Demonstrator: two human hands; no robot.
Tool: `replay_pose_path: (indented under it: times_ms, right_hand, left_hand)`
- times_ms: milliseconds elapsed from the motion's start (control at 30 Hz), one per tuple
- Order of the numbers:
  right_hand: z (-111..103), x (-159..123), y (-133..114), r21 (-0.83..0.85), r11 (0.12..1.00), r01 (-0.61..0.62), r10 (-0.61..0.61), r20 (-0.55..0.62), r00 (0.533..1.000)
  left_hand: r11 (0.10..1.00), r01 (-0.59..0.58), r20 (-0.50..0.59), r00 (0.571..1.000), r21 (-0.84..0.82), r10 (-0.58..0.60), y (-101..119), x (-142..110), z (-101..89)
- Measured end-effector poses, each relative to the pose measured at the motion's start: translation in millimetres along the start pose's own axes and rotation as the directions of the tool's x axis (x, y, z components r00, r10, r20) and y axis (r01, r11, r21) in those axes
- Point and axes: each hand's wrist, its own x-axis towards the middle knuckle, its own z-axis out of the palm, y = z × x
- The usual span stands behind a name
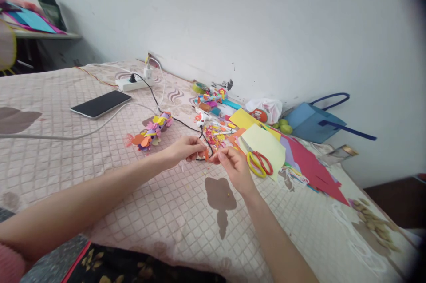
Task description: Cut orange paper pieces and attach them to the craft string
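Pinched fingers of my left hand (187, 148) hold a small orange piece (207, 155), which looks like cut paper. From the other side, the closed fingertips of my right hand (233, 166) meet the same piece. A black cord (210, 146) runs just behind my fingers to a white glue gun (201, 118). Left of my left hand lies a roll covered with colourful paper petals (151, 132). Scissors with red and yellow handles (259, 164) rest close to my right hand, partly on a pale yellow sheet (266, 145).
A phone or tablet (101, 104) and a white power strip (124, 84) lie at the left. Small paper scraps (216, 137) are heaped beyond my hands. Red paper (313, 169), white string (296, 175) and a blue bag (309, 122) are at the right.
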Motion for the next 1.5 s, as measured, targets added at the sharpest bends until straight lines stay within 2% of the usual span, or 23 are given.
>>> replay_pose_path:
  times_ms: [67, 167, 233, 400, 533, 767, 1033, 1233, 1333, 1500]
  right_hand:
    - [-1.0, -0.5, 5.9, 0.029, 0.998, -0.061, 0.062, -0.035, 0.997]
    - [1.2, 0.7, 14.0, 0.077, 0.994, -0.081, 0.092, -0.158, 0.983]
    - [6.0, 2.4, 17.5, 0.102, 0.99, -0.097, 0.115, -0.186, 0.976]
    - [17.2, 5.3, 23.1, 0.336, 0.914, -0.229, 0.261, -0.055, 0.964]
    - [17.4, 5.2, 24.9, 0.424, 0.868, -0.258, 0.294, -0.021, 0.955]
    - [17.2, 4.7, 19.4, 0.44, 0.849, -0.294, 0.325, 0.004, 0.946]
    - [18.0, 4.0, 20.2, 0.42, 0.864, -0.278, 0.301, 0.014, 0.954]
    - [17.2, 3.0, 20.9, 0.428, 0.856, -0.29, 0.31, 0.024, 0.95]
    - [17.1, 2.6, 21.0, 0.421, 0.857, -0.298, 0.314, 0.033, 0.949]
    - [17.2, 2.2, 21.2, 0.409, 0.862, -0.3, 0.307, 0.05, 0.95]
  left_hand:
    - [1.0, -0.003, -0.012, 1.0, 0.005, 0.003, -1.5, 1.1, -0.9]
    - [1.0, 0.004, 0.0, 1.0, 0.01, -0.004, -2.9, 1.6, 0.0]
    - [1.0, 0.009, 0.014, 1.0, 0.007, -0.009, -2.8, 0.8, 2.3]
    - [0.999, -0.033, 0.044, 0.999, 0.028, 0.032, -1.7, -2.7, 6.8]
    - [0.996, -0.074, 0.054, 0.996, 0.04, 0.072, -3.2, -2.8, 5.6]
    - [0.997, -0.074, 0.071, 0.995, 0.005, 0.073, -6.4, -0.1, 4.7]
    - [0.998, -0.069, 0.112, 0.991, 0.016, 0.067, -5.8, -2.2, 5.6]
    - [0.993, -0.113, 0.1, 0.988, -0.014, 0.114, -8.7, 0.6, 3.7]
    - [0.995, -0.084, 0.116, 0.989, -0.051, 0.089, -9.1, 1.5, 3.3]
    - [0.99, 0.029, 0.131, 0.991, -0.139, -0.011, -7.1, -0.2, 3.7]
